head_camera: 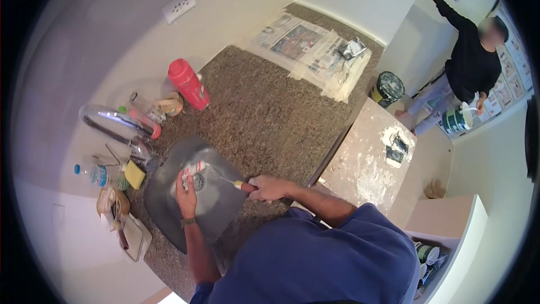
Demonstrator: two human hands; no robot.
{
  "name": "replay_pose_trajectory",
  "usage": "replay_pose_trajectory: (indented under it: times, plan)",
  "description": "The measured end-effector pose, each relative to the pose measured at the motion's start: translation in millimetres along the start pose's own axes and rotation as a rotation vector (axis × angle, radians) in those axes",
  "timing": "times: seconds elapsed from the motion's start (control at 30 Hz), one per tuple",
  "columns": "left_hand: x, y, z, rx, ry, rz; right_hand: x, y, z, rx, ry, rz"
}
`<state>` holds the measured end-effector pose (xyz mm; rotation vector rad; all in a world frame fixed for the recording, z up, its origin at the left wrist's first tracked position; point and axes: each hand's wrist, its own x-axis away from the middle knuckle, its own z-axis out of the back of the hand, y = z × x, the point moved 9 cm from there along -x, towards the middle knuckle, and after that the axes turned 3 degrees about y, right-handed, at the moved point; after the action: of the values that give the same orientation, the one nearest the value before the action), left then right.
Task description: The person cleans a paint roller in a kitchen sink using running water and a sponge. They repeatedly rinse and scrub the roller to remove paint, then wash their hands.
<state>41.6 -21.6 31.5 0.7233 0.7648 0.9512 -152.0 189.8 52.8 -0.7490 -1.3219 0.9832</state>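
Observation:
A small paint roller (195,168) is held over a grey metal sink (230,164) set into the speckled stone countertop (270,105). My right hand (270,188) grips its reddish-brown handle at the sink's right rim. From there the wire frame reaches across the basin to the white and red roller cover. Fingers of my left hand (186,198) are around the near end of that cover, above the drain (198,182). Arching in from the left is a chrome faucet (116,120); whether water runs cannot be told.
Left of the sink stand a yellow sponge (135,174), a plastic bottle (99,175) and a tray (137,240). Behind are a red tumbler (189,84) and taped newspaper (291,42). Right, a stained board (358,152) lies below a bucket (388,88). A person (474,59) raises one arm, holding another bucket (457,119).

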Motion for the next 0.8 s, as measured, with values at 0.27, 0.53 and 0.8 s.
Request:
replay_pose_trajectory:
  times: [0.27,0.53,0.8]
  plan:
    - [-14.0,-28.0,0.1,-0.092,-0.217,0.116,-1.4,-7.4,-1.2,0.382,0.086,0.132]
    - [-9.0,-17.5,-10.0,-0.233,-0.224,0.126,3.9,-11.5,2.5,0.461,0.157,0.163]
    - [-8.7,-12.4,-17.9,0.299,-0.202,0.344,5.8,-8.9,-1.3,0.551,0.192,0.192]
